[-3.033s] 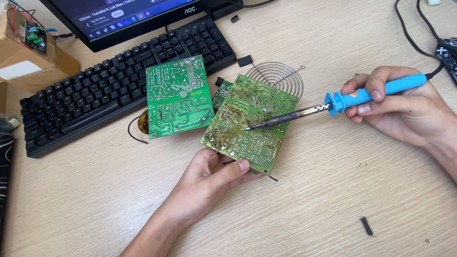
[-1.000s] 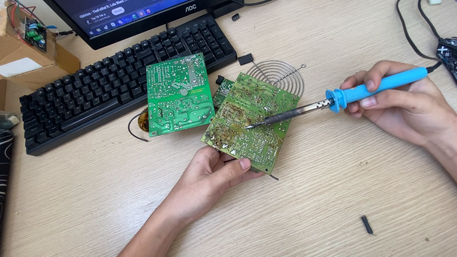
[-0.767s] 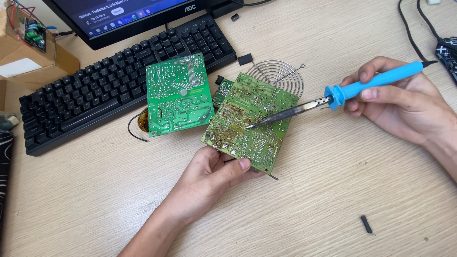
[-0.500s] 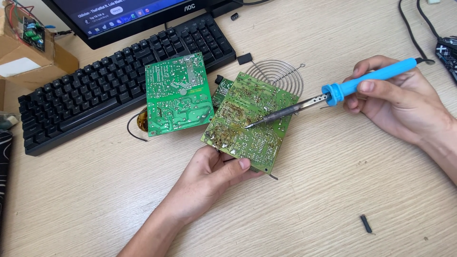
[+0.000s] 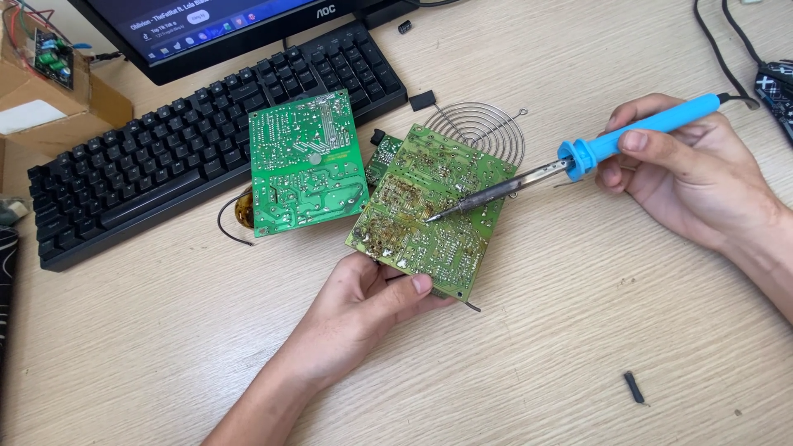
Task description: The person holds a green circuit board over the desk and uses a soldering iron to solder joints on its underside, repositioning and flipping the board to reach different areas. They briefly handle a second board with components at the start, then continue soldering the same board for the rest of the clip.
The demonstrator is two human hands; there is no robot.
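Note:
My left hand (image 5: 359, 310) grips the near edge of a green circuit board (image 5: 434, 206) that lies solder side up on the wooden desk, thumb on top. My right hand (image 5: 690, 177) holds a soldering iron (image 5: 611, 144) by its blue handle. The iron's metal tip rests on the middle of that board. A second green circuit board (image 5: 306, 161) lies just left of it, partly over the keyboard's edge.
A black keyboard (image 5: 165, 157) and a monitor (image 5: 223, 25) stand at the back. A round wire fan guard (image 5: 483, 132) lies behind the held board. A cardboard box with electronics (image 5: 45, 78) sits far left. A small black part (image 5: 633, 386) lies at front right, with cables (image 5: 719, 41) at the back right.
The soldering iron's handle has risen and swung slightly up and to the left. Its tip stays on the board. My left hand and the board have not moved.

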